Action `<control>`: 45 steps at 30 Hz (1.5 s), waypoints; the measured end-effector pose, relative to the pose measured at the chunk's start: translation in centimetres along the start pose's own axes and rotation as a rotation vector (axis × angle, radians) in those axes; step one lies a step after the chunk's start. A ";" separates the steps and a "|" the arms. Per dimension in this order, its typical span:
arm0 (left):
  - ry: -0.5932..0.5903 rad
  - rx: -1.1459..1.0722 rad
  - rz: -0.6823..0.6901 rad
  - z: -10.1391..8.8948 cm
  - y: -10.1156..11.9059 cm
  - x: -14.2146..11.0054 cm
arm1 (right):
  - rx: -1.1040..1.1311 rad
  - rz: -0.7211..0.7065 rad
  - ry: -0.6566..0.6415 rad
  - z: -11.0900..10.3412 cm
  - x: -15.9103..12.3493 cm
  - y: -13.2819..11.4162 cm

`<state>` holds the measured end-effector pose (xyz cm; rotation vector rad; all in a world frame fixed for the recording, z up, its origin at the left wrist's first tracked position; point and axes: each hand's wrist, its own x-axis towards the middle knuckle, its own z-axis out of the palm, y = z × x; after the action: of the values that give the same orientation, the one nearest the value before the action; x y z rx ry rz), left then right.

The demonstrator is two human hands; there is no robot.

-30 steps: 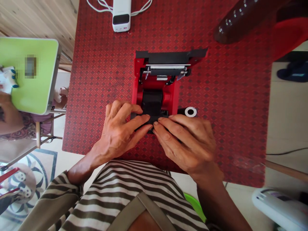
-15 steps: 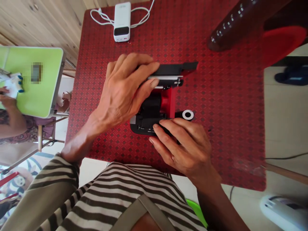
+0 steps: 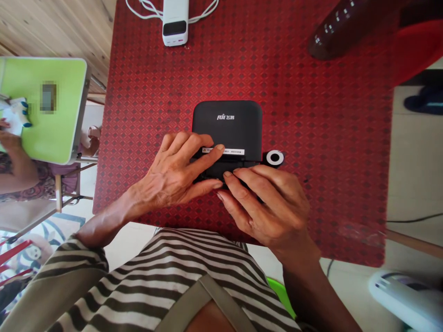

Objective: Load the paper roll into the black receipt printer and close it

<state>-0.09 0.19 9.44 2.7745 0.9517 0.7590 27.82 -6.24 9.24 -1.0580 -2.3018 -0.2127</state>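
A small black thermal printer (image 3: 227, 127) with a red base lies on the table, its lid down and white lettering and a label strip facing up. My left hand (image 3: 180, 168) rests on the lid's left part, fingers stretched and apart, thumb along the front edge. At the printer's front right corner, my right hand (image 3: 270, 203) is closed round the edge, its thumb low in front and its fingers on top. These fingers hide that corner. Beside the printer's right side lies a small black roll with a white ring-shaped end (image 3: 275, 158).
A white power bank (image 3: 175, 27) with a white cable (image 3: 204, 14) lies at the back of the red patterned table (image 3: 145, 87). A dark brown ribbed object (image 3: 328, 44) is at the back right. Left, another person's arm (image 3: 17, 157) is beside a green table (image 3: 65, 124).
The printer's lid was raised in my left hand, showing the inside; it has come down over the body. My left hand has moved down and toward me with it. My right hand stays at the corner.
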 end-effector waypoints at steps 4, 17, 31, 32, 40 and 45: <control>0.005 0.055 0.042 0.2 -0.1 0.0 | 0.032 0.073 0.033 0.6 -0.6 -0.6; 0.006 -0.003 -0.048 1.1 -0.6 -1.0 | 0.110 0.150 -0.014 0.2 -0.9 -0.3; 0.432 -0.951 -0.769 7.0 1.6 -4.4 | 0.109 0.442 0.370 1.8 -6.2 -0.7; 0.434 -0.989 -0.802 7.1 1.9 -4.4 | 0.100 0.435 0.374 2.0 -6.3 -1.0; 0.434 -1.001 -0.922 5.9 3.2 -3.3 | 0.176 0.547 0.312 3.5 -5.9 -3.7; 0.418 -0.941 -0.943 5.7 3.4 -3.0 | 0.159 0.546 0.315 4.0 -6.0 -3.3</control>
<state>2.58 -4.00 4.12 1.1966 1.3119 1.1658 26.67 -10.87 2.88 -1.4079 -1.6538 0.0229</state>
